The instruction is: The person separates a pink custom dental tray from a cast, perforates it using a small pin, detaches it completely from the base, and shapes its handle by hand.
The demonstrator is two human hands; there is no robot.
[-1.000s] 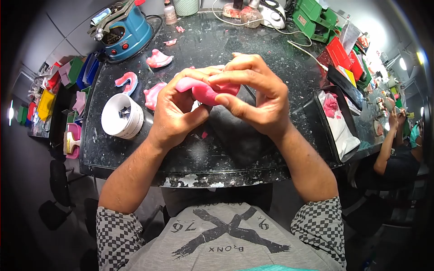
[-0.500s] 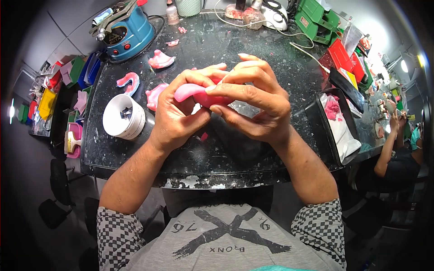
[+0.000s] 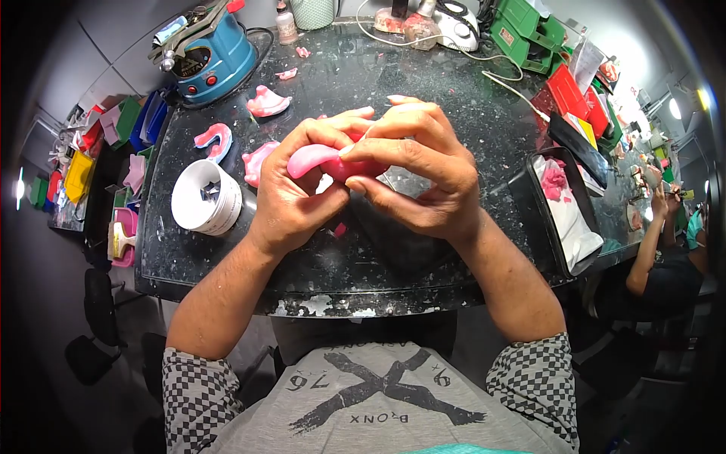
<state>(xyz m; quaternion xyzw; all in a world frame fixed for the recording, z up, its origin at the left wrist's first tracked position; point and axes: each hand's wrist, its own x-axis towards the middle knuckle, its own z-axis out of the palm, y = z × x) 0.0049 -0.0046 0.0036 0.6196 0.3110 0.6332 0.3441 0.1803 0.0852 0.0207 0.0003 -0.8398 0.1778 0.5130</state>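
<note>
A glossy pink curved piece is held between both hands above the black worktop. My left hand is wrapped round its left part, with the thumb below. My right hand pinches its right part between thumb and fingers. The piece's far side is hidden by the fingers. Just left of my left hand lies a pink moulded piece on the worktop. Another pink-and-white piece lies farther back. A small pink scrap is below the hands.
A white tub and a red-and-blue U-shaped piece stand at left. Behind is a blue machine. At right are a black tray with white cloth, a phone, a cable and green bins. Another person sits far right.
The pink piece has turned in my hands, and its rounded left end now hangs lower. My right thumb has shifted slightly left and down along it.
</note>
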